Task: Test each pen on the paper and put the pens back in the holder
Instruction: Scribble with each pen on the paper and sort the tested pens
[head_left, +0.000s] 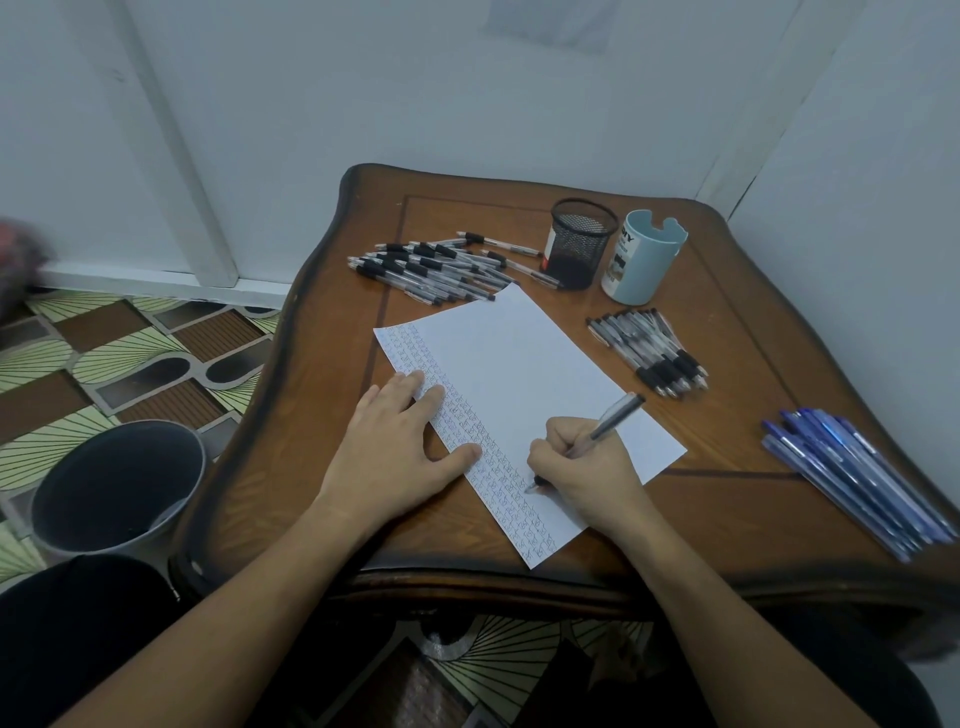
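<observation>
A white sheet of paper (524, 379) lies slanted on the wooden table (727, 499), with rows of small pen marks along its left edge. My left hand (400, 441) presses flat on that marked edge, fingers straight. My right hand (582, 467) grips a clear pen (615, 415) with a black cap end, its tip touching the paper near the marks. A black mesh holder (579, 244) and a light blue cup holder (641, 257) stand at the back of the table.
A pile of black-grip pens (431, 267) lies left of the mesh holder. A smaller pile (652, 351) lies right of the paper. Several blue pens (857, 475) lie at the table's right edge. A grey bin (117, 488) stands on the floor at the left.
</observation>
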